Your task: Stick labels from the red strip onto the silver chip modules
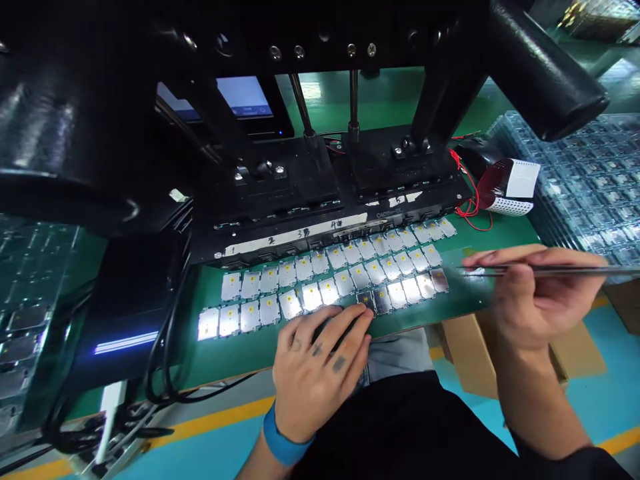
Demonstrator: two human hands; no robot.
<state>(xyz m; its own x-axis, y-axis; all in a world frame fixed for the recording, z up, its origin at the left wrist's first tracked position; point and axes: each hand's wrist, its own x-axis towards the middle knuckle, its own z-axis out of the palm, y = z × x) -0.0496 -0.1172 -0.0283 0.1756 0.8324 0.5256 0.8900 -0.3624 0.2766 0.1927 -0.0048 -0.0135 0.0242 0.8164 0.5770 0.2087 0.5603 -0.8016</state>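
My left hand (320, 360), with a blue wristband, lies with its fingers stretched out at the table's front edge. Its fingertips touch or nearly touch the near row of small metal-covered circuit boards (270, 309). Several of these boards, most with a yellow dot, lie in rows on the green mat. To the right, my right hand (545, 300) is closed round a pair of tweezers (575, 271), held level with the tips pointing left, just beyond the right end of the rows. Whether anything sits between the tips is too small to make out.
Behind the boards stands a black test fixture (300, 230) with numbered tape. Its thick black handle (550, 73) juts out at upper right. Stacked clear trays (590, 180) stand on the right; red wires (470, 210) lie nearby. Black cables (167, 360) hang at left. An open cardboard box (467, 353) is below.
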